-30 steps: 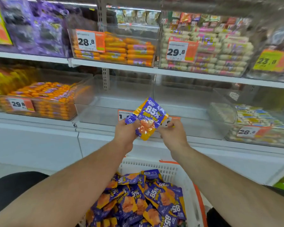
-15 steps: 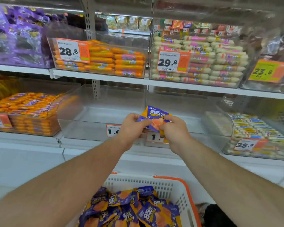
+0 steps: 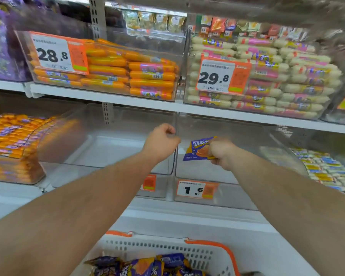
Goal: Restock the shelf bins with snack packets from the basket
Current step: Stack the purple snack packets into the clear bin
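The left hand hung curled and empty over the left clear bin. Right of it, the right hand pinched a purple-and-orange snack packet inside the right clear bin, above the white basket of matching packets.

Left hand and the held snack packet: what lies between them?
In the head view, the upright clear wall where the two empty bins meet runs between the left hand and the packet gripped by the right hand.

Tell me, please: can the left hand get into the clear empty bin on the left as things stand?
Probably yes. The left hand holds nothing and sits at the clear bin, whose top is open.
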The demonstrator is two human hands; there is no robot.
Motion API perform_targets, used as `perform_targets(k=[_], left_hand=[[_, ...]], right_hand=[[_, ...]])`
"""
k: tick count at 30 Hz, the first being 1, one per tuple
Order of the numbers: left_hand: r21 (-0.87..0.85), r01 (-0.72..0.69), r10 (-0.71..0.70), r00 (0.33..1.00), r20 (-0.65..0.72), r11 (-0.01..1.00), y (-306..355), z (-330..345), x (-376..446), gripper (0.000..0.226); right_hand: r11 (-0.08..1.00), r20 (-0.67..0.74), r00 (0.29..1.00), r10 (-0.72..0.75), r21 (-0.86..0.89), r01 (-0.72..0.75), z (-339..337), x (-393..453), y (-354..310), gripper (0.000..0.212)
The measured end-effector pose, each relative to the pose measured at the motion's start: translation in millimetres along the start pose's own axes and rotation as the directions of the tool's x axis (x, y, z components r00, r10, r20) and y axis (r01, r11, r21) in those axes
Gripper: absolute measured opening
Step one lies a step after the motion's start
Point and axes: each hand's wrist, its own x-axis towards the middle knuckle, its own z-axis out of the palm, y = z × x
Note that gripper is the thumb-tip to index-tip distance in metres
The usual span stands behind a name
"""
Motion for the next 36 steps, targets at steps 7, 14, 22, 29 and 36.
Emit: perform_targets(k=[7, 14, 22, 29, 36], left_hand=[[-0.164, 0.056, -0.050, 0.998, 0.043, 0.985, -19.5, 20.7, 27.7, 0.036], [-0.343, 0.118, -0.085, 0.990, 0.109, 0.932, -28.2, 26.0, 31.2, 0.043], [-0.340, 0.115, -0.085, 0.991, 0.102, 0.933, -31.9, 24.9, 30.6, 0.049], [-0.367, 0.110, -0.079, 0.992, 0.100, 0.924, -32.2, 27.2, 32.1, 0.049], [-0.336, 0.094, -0.059, 0.992, 0.113, 0.937, -37.2, 27.9, 32.7, 0.052]], right_hand=[[0.995, 0.007, 0.999, -0.050, -0.081, 0.051, 31.9, 64.5, 11.7, 0.030], [0.803, 0.069, 0.998, 0.008, -0.596, 0.035, 42.3, 79.4, 15.3, 0.033], [0.619, 0.119, 0.992, 0.034, -0.782, 0.073, 59.4, 84.9, 21.2, 0.045], [0.636, 0.126, 0.991, 0.043, -0.768, 0.070, 60.4, 92.3, 23.1, 0.038], [0.602, 0.197, 0.980, 0.037, -0.787, 0.135, 58.5, 95.6, 26.7, 0.031]])
